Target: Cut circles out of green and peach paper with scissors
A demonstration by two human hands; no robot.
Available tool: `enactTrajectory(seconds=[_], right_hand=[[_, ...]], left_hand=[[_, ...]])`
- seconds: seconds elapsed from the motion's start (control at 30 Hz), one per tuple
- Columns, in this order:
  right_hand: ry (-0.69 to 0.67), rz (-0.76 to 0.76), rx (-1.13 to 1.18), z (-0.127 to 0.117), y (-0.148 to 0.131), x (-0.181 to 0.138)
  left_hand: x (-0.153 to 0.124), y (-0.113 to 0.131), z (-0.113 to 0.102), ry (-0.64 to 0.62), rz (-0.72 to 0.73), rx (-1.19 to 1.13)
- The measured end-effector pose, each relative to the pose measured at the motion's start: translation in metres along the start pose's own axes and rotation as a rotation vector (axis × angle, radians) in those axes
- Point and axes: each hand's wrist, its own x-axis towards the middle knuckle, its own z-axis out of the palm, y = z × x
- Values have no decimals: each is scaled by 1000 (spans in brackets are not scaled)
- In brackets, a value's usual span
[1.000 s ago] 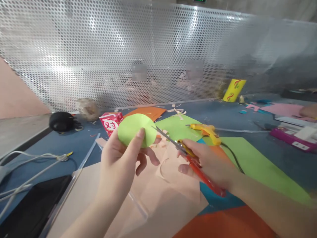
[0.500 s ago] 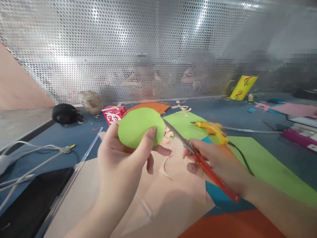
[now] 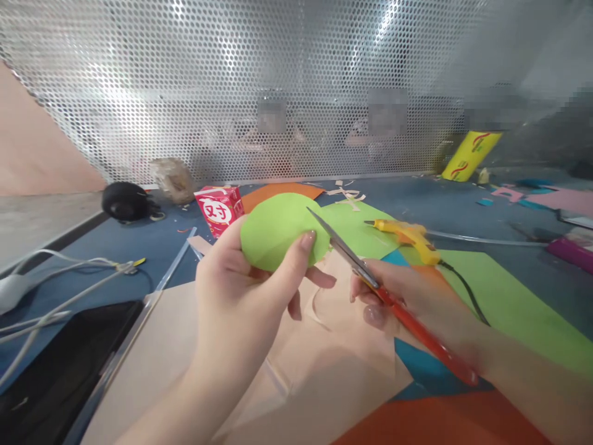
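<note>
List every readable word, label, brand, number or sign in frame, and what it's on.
"对": dark red character in a white oval on the red box.
Smaller marks on the same box: too small to read.
Red and dark print on the yellow cylinder: too blurred to read.
No other legible text.

1. Green disc [image 3: 271, 228]: smooth, matt paper.
2. Scissors [image 3: 388, 299]: shiny metal blades, glossy red plastic handle.
3. Far perforated screen [image 3: 185, 68]: gleaming metal.
4. Yellow glue gun [image 3: 410, 236], right: smooth plastic.
5. Near pale sheet [image 3: 333, 383]: matt paper.
</note>
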Motion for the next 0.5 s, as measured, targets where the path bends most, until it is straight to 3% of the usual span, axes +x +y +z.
enactTrajectory(seconds=[0.07, 0.23, 0.5], right_hand=[[-56, -6, 28, 0, -6, -1], [-49, 65, 52, 0, -19, -4], [-42, 71, 167, 0, -13, -4]], left_hand=[[-1, 0, 0, -11, 0, 10], [-2, 1, 2, 6, 1, -18], [-2, 2, 5, 11, 3, -97]])
